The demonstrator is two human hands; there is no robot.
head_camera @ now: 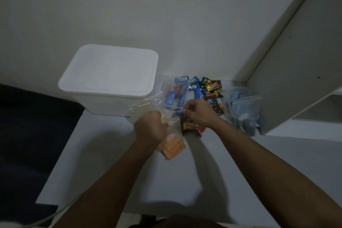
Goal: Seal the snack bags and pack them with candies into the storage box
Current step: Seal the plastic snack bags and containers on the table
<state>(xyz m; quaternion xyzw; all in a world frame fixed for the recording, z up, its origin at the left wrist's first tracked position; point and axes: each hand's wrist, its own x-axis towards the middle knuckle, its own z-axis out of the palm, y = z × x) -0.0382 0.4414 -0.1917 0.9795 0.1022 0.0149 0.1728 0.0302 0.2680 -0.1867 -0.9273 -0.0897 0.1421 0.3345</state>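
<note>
A white table [114,168] meets a pale wall [166,5]; the storage box [109,77] sits at ten o'clock. The left hand [149,128] grips a clear bag [170,146], and the right hand [199,112] pinches its blue clip [179,112].

both forearms reach forward, close together; the left hand [149,127] is curled into a fist, gripping; the right hand [199,112] is curled too, its fingertips pinching

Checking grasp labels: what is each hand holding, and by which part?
Left hand grips the clear bag of orange snacks near its top. Right hand pinches the bag's blue slider.
</note>
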